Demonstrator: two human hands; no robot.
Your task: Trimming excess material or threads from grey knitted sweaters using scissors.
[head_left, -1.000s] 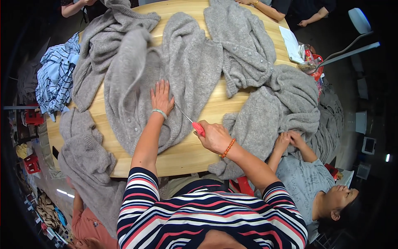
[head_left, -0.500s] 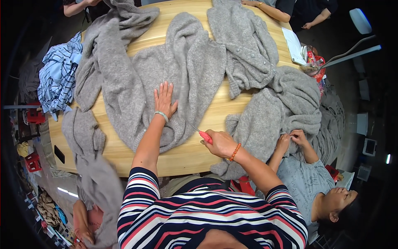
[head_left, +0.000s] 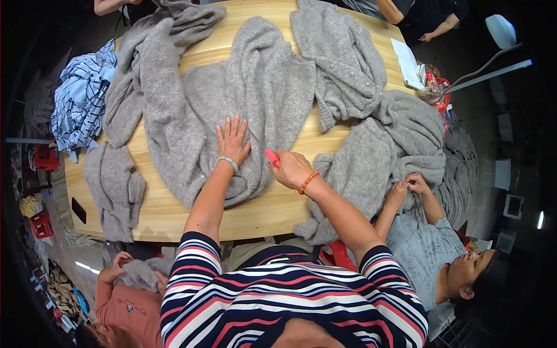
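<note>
A grey knitted cardigan (head_left: 203, 93) lies spread on the wooden table before me. My left hand (head_left: 234, 142) rests flat on it, fingers stretched out and open, a pale bangle at the wrist. Closed round the red handle of a slim tool (head_left: 271, 156), my right hand (head_left: 293, 169) is just right of the left one, over the cardigan's near right part. The tool's thin metal shaft slants up and left toward the knit beside my left hand. Its tip is too fine to make out, and so is whether it touches the wool.
More grey knits lie around: one (head_left: 342, 69) far right, one bunched (head_left: 365, 156) at right under a co-worker's hands (head_left: 406, 191), one (head_left: 113, 185) at left. A blue striped cloth pile (head_left: 84, 98), a phone (head_left: 79, 210), papers (head_left: 406, 61) and a lamp (head_left: 500, 32) line the table's sides.
My right hand has moved up and left with the tool, closer to my left hand, which stays flat. At lower left, a co-worker has drawn a grey knit off the table's edge.
</note>
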